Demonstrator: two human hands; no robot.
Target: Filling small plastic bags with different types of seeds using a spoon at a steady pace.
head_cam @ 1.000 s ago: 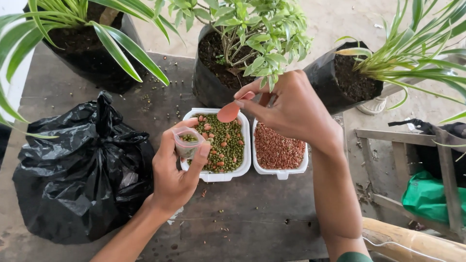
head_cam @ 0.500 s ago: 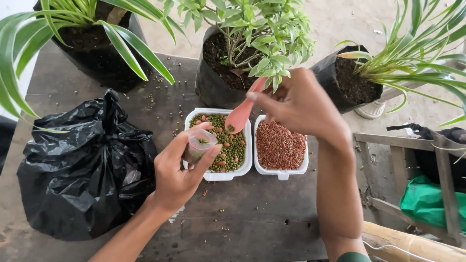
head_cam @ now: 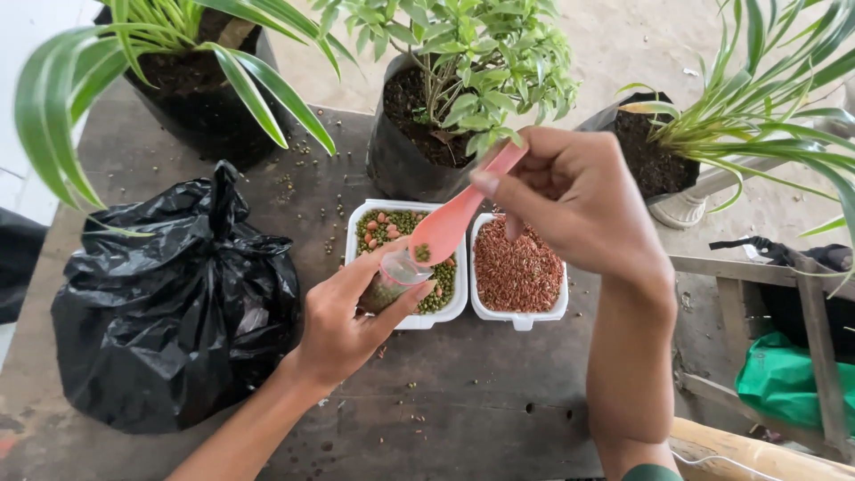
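Note:
My right hand [head_cam: 579,191] pinches a pink plastic spoon [head_cam: 450,223] by its handle, with the bowl tilted down over the mouth of a small clear cup [head_cam: 396,278]. A few green pellets lie in the spoon bowl. My left hand [head_cam: 343,321] grips the cup from the side, just above the front edge of a white tray [head_cam: 456,307] filled with green and orange pellets. Next to it on the right stands a second white tray [head_cam: 521,319] holding reddish-brown grains.
A tied black plastic bag [head_cam: 174,312] lies left on the dark wooden table [head_cam: 472,401]. Three potted plants in black bags stand behind the trays: left [head_cam: 196,98], middle [head_cam: 419,134], right [head_cam: 650,151]. A green bag [head_cam: 788,379] lies at the right, off the table.
My right hand has brought the spoon down from above the middle pot to the cup's mouth. My left hand has held the cup over the tray of green pellets.

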